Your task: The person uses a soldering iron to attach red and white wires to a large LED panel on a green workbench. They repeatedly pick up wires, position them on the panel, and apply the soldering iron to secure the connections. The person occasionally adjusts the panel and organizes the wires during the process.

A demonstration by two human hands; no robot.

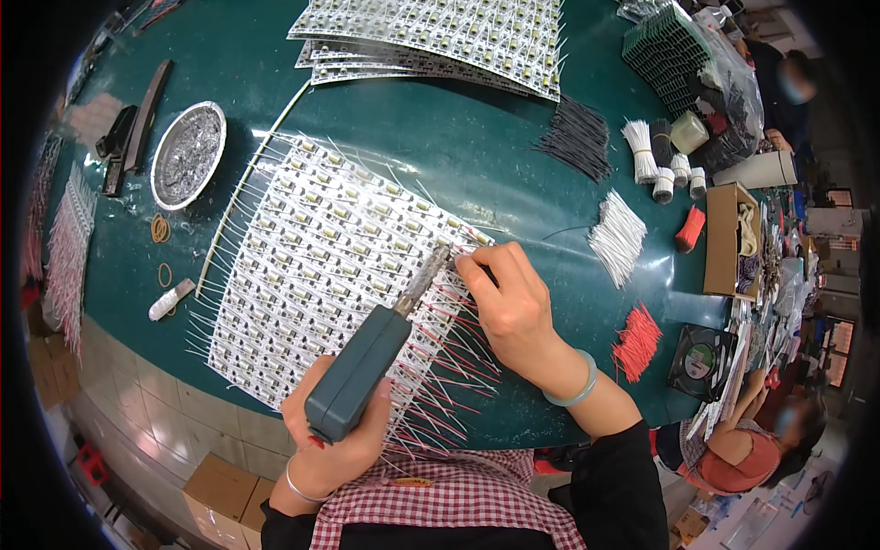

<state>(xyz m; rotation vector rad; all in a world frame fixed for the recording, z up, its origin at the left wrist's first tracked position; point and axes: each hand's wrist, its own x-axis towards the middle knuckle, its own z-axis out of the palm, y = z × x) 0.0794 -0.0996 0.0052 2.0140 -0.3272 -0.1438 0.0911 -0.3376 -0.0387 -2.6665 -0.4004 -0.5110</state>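
Note:
A white panel of small circuit boards (293, 247) lies at a slant on the green table, dotted with yellowish and black parts. My left hand (353, 451) is wrapped round the dark green handle of a soldering iron (362, 367), whose tip reaches the panel's upper right edge. Close beside that tip, my right hand (513, 307) has thumb and forefinger pinched together; what they hold is too small to make out. Red and white wires (440, 403) stick out along the panel's right edge, below my right hand.
More board panels (431, 37) are stacked at the back. Black wires (576, 137), white wires (618, 236) and red wires (636, 343) lie in bunches on the right, near a black fan (701, 362). A round bowl (189, 156) stands left. Two other people are at the far right.

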